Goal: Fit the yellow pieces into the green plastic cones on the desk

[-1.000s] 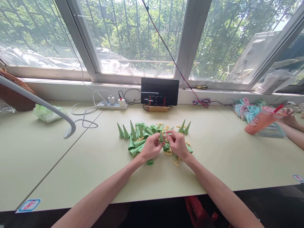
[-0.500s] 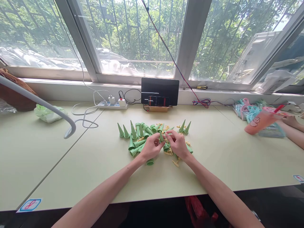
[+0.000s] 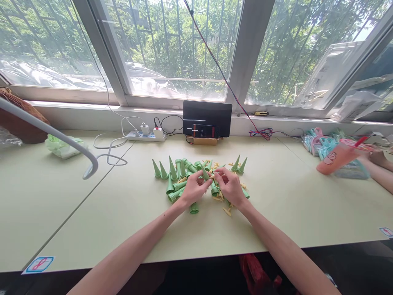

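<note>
Saw several upright green cones (image 3: 156, 169) left of centre in the frame, on the table (image 3: 294, 196); could not tell whether finished. Beside these, saw loose green cones (image 3: 180, 186) lying about; judged the work only partway along, with much left. At centre, found the left hand (image 3: 194, 188) with grip closed on a held cone (image 3: 205, 173), tip leaning up and left; near its base, a yellow peg (image 3: 212, 177), apparently pinched in the right hand (image 3: 231, 188)'s closed grip. Right of centre, noted scattered pegs (image 3: 227, 211) and two standing cones (image 3: 242, 166).
</note>
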Motion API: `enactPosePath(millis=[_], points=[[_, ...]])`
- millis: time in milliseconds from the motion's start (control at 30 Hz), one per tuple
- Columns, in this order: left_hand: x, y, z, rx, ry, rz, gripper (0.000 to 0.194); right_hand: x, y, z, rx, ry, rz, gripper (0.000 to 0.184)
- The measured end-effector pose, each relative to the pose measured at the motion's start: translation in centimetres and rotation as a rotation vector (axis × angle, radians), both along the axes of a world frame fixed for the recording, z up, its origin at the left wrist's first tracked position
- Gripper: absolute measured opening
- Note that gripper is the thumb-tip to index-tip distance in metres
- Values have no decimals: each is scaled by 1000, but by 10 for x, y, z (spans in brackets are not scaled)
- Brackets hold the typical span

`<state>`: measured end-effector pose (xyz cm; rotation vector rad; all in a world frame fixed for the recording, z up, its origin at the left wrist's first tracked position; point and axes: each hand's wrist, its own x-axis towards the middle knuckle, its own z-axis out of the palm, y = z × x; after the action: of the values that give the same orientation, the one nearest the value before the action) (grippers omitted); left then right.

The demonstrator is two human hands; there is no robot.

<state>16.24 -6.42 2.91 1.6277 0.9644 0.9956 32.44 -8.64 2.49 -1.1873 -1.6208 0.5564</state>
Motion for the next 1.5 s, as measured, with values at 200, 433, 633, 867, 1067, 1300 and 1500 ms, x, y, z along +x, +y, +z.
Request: enactPosePath(millis=[200,433,633,867,1067,1300,1500], points=[[0,1,-2,29,26,-2,20,0,0,1,10,-1,-3,19],[-2,4,-9,126,81,-1,17,1,1,-2,-1,22,37,16],[-2,4,-11,148,91,-6,18,1,2,-2,2,32,45,16],[-2,4,-13,186,100,-5,16,1,2,-2,-8,30,33,17],[-2,4,-12,206,110,-8,15,1,1,-3,5,12,16,15],[-1,3,-12,221,116,-8,15,2,2,-4,8,7,-3,14],[-1,3,-11,167,92,-9,17,1,2,-3,0,25,-6,16]])
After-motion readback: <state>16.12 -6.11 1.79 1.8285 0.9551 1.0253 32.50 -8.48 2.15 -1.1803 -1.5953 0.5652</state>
